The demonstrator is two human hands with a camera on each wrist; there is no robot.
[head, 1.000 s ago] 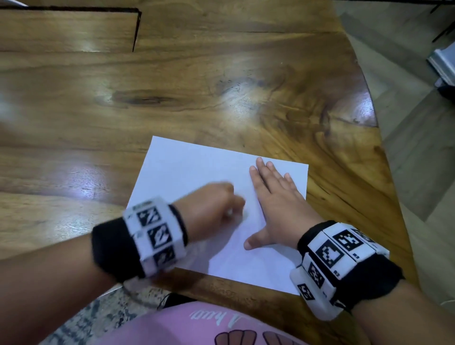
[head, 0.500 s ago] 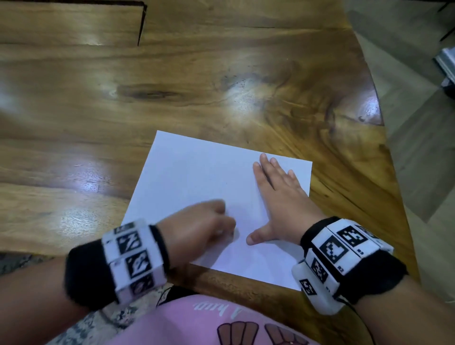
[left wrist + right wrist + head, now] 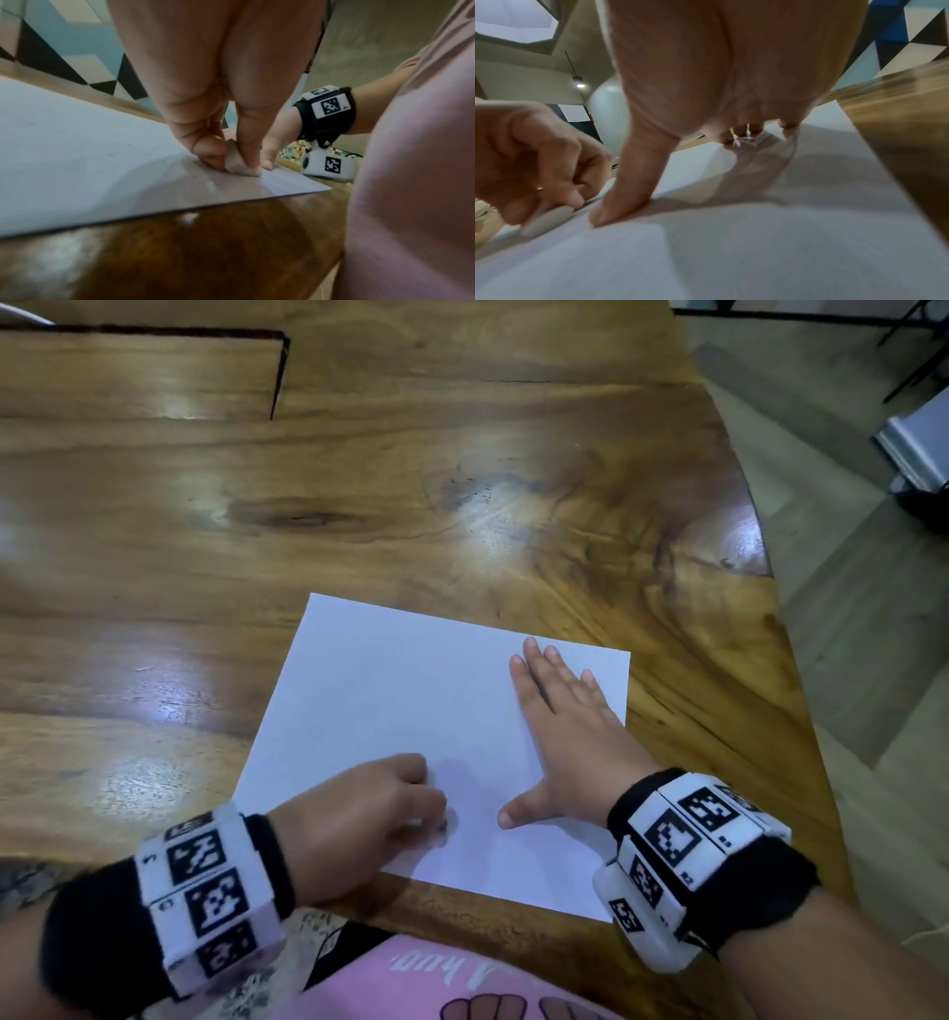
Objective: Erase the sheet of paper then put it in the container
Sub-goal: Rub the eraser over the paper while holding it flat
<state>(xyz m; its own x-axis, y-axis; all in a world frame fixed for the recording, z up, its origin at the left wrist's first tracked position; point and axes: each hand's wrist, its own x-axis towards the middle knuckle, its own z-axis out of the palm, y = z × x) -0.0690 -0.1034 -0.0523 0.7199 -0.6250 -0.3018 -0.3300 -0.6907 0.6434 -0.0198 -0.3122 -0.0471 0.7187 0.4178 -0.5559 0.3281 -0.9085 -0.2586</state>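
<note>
A white sheet of paper (image 3: 411,711) lies flat on the wooden table (image 3: 462,480) near its front edge. My left hand (image 3: 375,814) pinches a small pale eraser (image 3: 237,162) between thumb and fingers and presses it on the sheet's near part. The eraser (image 3: 546,220) also shows in the right wrist view, low and blurred. My right hand (image 3: 560,726) lies flat, fingers straight, on the right side of the paper (image 3: 757,233), thumb spread toward the left hand. No container is in view.
The table's right edge curves away toward a grey floor (image 3: 847,608). A dark cut line (image 3: 277,377) marks a separate wooden panel at the far left. A pink shirt (image 3: 462,988) sits at the near edge.
My left hand with the eraser has slid back toward the near edge of the sheet, away from the right hand. The right hand stays flat in the same spot.
</note>
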